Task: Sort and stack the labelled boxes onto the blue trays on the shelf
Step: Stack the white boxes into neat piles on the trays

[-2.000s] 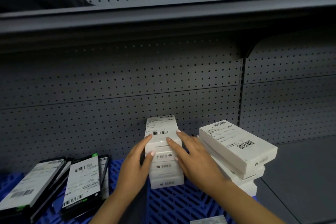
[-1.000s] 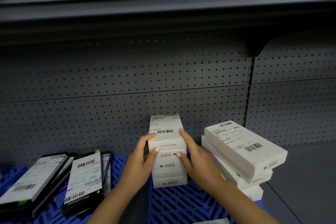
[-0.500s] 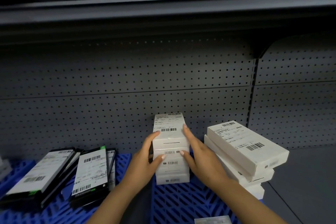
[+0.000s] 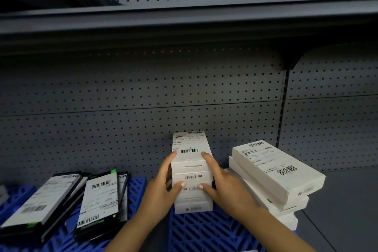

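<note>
Head view faces forward-down, close on the shelf (image 4: 337,200) (single camera)

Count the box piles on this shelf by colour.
White cardboard box stacks: 2 (middle stack, gripped by left hand and right hand; skewed right stack)
Black labelled box piles: 2 (far-left pile; next pile)
Total: 4

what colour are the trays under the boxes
Blue trays, with a slatted grid pattern; head view.

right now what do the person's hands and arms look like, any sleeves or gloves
Both arms are bare up to the frame's lower edge: no sleeves, gloves, watch or bracelets show. The left hand and right hand have longish nails with pale, light polish. No rings are visible on the fingers that show.
</note>
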Available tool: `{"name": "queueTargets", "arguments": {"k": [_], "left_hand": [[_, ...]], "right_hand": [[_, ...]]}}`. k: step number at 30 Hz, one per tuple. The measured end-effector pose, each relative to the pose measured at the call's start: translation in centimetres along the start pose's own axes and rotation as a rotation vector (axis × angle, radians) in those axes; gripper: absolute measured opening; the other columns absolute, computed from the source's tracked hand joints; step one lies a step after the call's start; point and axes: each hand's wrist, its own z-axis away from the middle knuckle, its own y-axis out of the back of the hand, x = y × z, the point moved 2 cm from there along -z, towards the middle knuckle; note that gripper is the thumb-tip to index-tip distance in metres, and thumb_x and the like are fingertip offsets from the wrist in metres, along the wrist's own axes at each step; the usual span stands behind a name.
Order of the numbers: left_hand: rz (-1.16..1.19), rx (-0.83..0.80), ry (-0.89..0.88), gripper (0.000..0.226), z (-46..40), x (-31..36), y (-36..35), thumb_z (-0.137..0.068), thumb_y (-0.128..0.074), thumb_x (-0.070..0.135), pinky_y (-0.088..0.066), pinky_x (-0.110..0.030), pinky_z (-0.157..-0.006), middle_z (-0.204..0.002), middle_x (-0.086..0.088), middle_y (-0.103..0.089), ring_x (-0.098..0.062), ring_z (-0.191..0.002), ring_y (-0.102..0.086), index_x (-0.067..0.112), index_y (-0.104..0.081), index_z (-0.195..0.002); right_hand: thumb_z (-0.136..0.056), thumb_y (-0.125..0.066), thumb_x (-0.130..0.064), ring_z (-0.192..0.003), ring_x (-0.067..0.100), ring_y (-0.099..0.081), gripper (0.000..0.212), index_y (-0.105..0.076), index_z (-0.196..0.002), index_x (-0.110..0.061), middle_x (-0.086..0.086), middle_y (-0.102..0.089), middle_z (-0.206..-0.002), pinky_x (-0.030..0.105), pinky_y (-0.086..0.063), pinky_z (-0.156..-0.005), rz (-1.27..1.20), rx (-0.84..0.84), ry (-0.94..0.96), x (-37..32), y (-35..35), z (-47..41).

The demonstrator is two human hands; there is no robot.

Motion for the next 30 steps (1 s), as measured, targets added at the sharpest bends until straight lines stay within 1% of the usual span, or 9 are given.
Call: {"name": "queueTargets", "arguments": {"k": [3,7,10,14,17,20,22,25,30], "left_hand": [[0.021,0.016,-0.002,0.076,0.04,-0.17,-0.14,-0.087,-0.066,0.009,-0.047,-0.014,-0.088,-0.120,0.040,-0.049,0.013,-0.116,-0.049,0.052,-0.028,-0.137],[0.023,0.032,0.008,0.075,-0.02,-0.29,-0.50,-0.089,-0.062,0.009,-0.049,-0.020,-0.089,-0.116,0.043,-0.052,0.011,-0.112,-0.052,0.056,-0.026,-0.135],[-0.014,0.027,0.006,0.078,-0.04,-0.49,-0.48,-0.088,-0.065,0.013,-0.050,-0.024,-0.092,-0.117,0.047,-0.048,0.011,-0.112,-0.053,0.056,-0.023,-0.138],[-0.071,0.019,0.004,0.091,0.02,-0.44,-0.39,-0.083,-0.072,0.017,-0.048,-0.019,-0.090,-0.118,0.051,-0.044,0.015,-0.114,-0.049,0.061,-0.015,-0.138],[-0.117,0.038,-0.013,0.089,0.05,-0.03,-0.46,-0.083,-0.072,0.018,-0.044,-0.010,-0.086,-0.111,0.057,-0.041,0.022,-0.108,-0.046,0.066,-0.015,-0.133],[-0.078,0.041,-0.007,0.085,0.00,0.13,-0.54,-0.084,-0.071,0.014,-0.042,-0.006,-0.083,-0.114,0.051,-0.044,0.024,-0.109,-0.044,0.062,-0.021,-0.133],[-0.040,0.039,0.001,0.082,-0.03,0.22,-0.53,-0.083,-0.071,0.010,-0.043,-0.007,-0.084,-0.122,0.042,-0.044,0.021,-0.112,-0.045,0.056,-0.026,-0.134],[0.004,0.035,0.007,0.079,-0.01,0.14,-0.45,-0.083,-0.070,0.007,-0.045,-0.010,-0.086,-0.127,0.033,-0.047,0.016,-0.114,-0.048,0.051,-0.030,-0.134],[0.035,0.045,0.001,0.077,-0.14,0.11,-0.39,-0.082,-0.070,0.004,-0.048,-0.017,-0.090,-0.128,0.026,-0.051,0.009,-0.115,-0.052,0.050,-0.033,-0.132]], "right_hand": [[-0.093,-0.051,-0.042,-0.088,0.016,-0.054,0.077,0.009,-0.141,-0.047,0.001,-0.061,-0.112,0.029,-0.045,-0.071,-0.029,-0.004,-0.014,-0.18,-0.18,0.08],[-0.095,-0.050,-0.036,-0.099,0.020,-0.057,0.074,0.007,-0.142,-0.045,0.003,-0.057,-0.123,0.031,-0.047,-0.080,-0.093,-0.019,-0.032,-0.47,-0.15,0.14],[-0.095,-0.050,-0.035,-0.099,0.018,-0.057,0.074,0.006,-0.142,-0.047,0.003,-0.058,-0.122,0.029,-0.047,-0.079,-0.101,-0.018,-0.031,-0.34,-0.15,0.06],[-0.094,-0.053,-0.031,-0.103,0.014,-0.055,0.077,0.006,-0.138,-0.057,0.000,-0.056,-0.126,0.025,-0.045,-0.081,-0.186,-0.019,-0.036,-0.23,-0.38,0.28],[-0.093,-0.055,-0.025,-0.121,0.008,-0.046,0.083,0.005,-0.136,-0.062,-0.008,-0.039,-0.143,0.022,-0.041,-0.094,-0.256,0.018,-0.029,-0.28,-0.45,0.43],[-0.092,-0.057,-0.021,-0.137,0.000,-0.025,0.087,0.007,-0.135,-0.062,-0.019,-0.015,-0.154,0.023,-0.031,-0.109,-0.274,0.044,0.012,-0.33,-0.58,0.32],[-0.092,-0.057,-0.021,-0.138,0.001,-0.023,0.084,0.004,-0.136,-0.060,-0.017,-0.013,-0.155,0.023,-0.030,-0.109,-0.262,0.047,0.013,-0.31,-0.63,0.21],[-0.092,-0.057,-0.024,-0.133,0.007,-0.033,0.079,-0.001,-0.141,-0.052,-0.014,-0.016,-0.155,0.025,-0.036,-0.105,-0.223,0.035,-0.001,-0.14,-0.45,0.09],[-0.092,-0.055,-0.023,-0.122,0.013,-0.046,0.081,0.004,-0.137,-0.056,-0.016,-0.019,-0.153,0.033,-0.045,-0.098,-0.170,0.020,0.010,0.00,-0.04,0.12]]}}
